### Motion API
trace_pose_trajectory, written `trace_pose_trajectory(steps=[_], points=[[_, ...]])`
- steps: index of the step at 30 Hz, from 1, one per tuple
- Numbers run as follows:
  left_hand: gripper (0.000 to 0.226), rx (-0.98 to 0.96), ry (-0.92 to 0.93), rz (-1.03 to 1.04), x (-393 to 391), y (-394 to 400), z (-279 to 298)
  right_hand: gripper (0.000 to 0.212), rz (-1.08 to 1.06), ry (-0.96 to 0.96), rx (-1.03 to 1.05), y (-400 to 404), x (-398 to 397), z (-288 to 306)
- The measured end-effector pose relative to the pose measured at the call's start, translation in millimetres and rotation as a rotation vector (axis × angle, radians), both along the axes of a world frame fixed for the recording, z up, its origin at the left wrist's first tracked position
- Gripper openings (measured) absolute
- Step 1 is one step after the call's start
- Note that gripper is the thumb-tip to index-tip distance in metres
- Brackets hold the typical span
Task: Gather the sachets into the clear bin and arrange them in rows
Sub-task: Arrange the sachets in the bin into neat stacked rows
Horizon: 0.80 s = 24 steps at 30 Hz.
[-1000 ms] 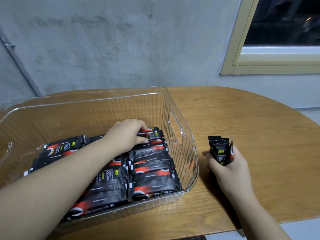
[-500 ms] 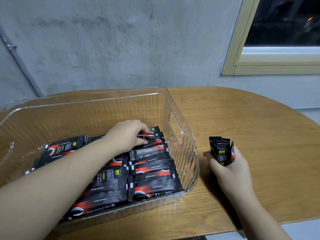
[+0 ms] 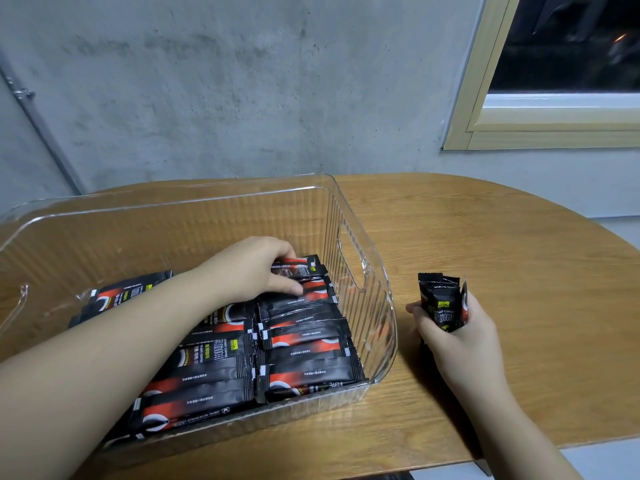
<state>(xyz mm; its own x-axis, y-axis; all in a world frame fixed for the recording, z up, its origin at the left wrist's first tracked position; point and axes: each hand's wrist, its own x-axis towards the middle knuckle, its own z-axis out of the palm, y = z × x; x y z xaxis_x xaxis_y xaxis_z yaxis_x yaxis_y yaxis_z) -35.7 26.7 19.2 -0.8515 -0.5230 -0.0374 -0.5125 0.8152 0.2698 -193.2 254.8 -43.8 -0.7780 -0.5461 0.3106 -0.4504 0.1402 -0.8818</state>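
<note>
A clear ribbed bin stands on the wooden table. Several black and red sachets lie in rows along the bin's right and near side. My left hand is inside the bin, fingers and thumb pinching the farthest sachet of the right row. Right of the bin, my right hand grips a small upright bundle of sachets just above the table.
A grey concrete wall runs behind the table, with a wood-framed window at the upper right. The table's rounded edge curves along the right and near side. More sachets lie at the bin's left.
My left hand's fingers have shifted slightly on the far sachet. The right hand and its bundle have barely moved.
</note>
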Motion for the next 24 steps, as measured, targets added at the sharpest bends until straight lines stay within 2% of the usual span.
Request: trace_pose_trajectory(steps=[3,5,10,15,18,24], points=[[0.041,-0.071,-0.133,-0.075,1.5,4.4,-2.3,0.015,-0.008,0.006,0.002,0.0,0.0,-0.4],[0.042,-0.091,-0.15,-0.095,3.4,4.4,-5.2,0.015,-0.008,0.004,0.0,-0.2,0.6,0.3],[0.038,-0.059,-0.131,-0.092,5.0,-0.1,-12.7,0.015,0.002,-0.006,0.001,-0.1,0.2,0.1],[0.02,-0.049,-0.06,-0.119,7.0,-2.4,-14.0,0.014,-0.005,0.015,0.006,-0.8,-0.1,0.2],[0.02,-0.078,0.002,-0.104,9.1,-3.8,-13.2,0.015,-0.002,0.023,0.009,-0.5,0.1,0.8],[0.026,-0.096,-0.05,-0.117,9.2,-2.4,-14.4,0.017,-0.006,0.018,0.008,-0.3,0.8,1.7]])
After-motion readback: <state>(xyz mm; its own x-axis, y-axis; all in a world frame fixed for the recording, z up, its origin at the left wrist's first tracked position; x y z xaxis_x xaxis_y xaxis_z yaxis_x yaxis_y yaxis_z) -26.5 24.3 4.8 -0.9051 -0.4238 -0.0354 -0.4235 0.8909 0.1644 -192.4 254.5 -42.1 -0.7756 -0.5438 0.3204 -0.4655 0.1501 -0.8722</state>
